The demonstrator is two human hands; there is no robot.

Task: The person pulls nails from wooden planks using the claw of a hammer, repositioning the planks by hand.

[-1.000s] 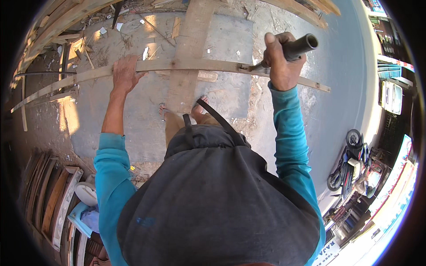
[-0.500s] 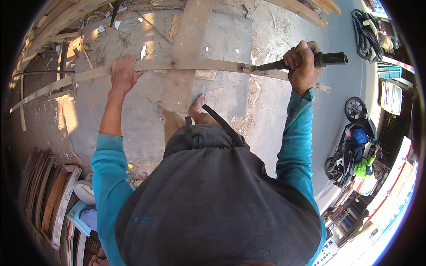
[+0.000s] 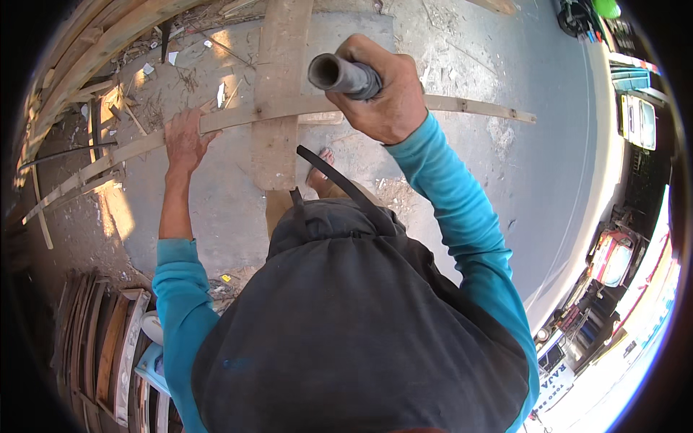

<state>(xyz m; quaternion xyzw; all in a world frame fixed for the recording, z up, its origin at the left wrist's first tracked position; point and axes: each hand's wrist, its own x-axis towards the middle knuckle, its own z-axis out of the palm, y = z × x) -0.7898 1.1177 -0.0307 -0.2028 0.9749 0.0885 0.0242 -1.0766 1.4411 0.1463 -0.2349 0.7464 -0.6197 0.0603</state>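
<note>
A long, narrow wooden strip (image 3: 242,114) lies crosswise in front of me, over a wide plank (image 3: 276,79) on the ground. My left hand (image 3: 186,141) grips the strip left of the plank, thumb pointing right. My right hand (image 3: 386,90) is closed around a pry bar (image 3: 345,76) with a hollow pipe handle, whose open end points up toward me. The fist hides the bar's lower end and part of the strip, so I cannot tell whether they touch. Dark spots, perhaps nail holes, mark the strip's right part.
Long timbers (image 3: 108,47) lie at the far left. Stacked wooden pieces (image 3: 94,339) stand near left beside a light blue container (image 3: 153,368). My foot (image 3: 317,177) is close to the plank. Along the right runs a road (image 3: 556,166), with a parked motorbike (image 3: 577,18) beyond.
My right hand has moved left along the strip, and the pry bar has swung from lying sideways to pointing upward. My left hand stays on the strip. A motorbike rider has moved up the road.
</note>
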